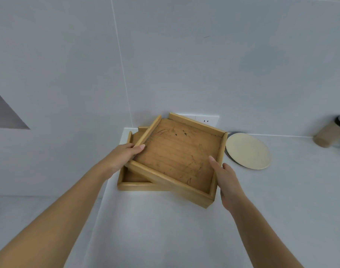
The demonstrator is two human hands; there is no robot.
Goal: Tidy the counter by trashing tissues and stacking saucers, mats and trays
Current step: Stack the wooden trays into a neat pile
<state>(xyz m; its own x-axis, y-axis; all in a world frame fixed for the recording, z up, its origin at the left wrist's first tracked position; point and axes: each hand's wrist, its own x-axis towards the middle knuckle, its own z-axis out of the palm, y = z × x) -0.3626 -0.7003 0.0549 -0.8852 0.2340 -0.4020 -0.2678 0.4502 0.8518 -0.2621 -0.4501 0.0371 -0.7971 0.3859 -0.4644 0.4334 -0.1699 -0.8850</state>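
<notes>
Left hand (124, 154): clamped on the upper tray's left rim, thumb on top, fingers underneath.
Right hand (226, 179): gripping the right rim at about 4 o'clock, thumb inside the wall, fingers outside.
Upper tray (176, 151): wooden, skewed, resting across the lower one, not nested.
Lower tray (135, 185): peeking out at 8 o'clock under the upper tray.
Saucers (247, 150): cream over grey, at 3 o'clock, just beside the tray.
Counter (165, 229): white.
Jar (331, 132): far at 2 o'clock.
</notes>
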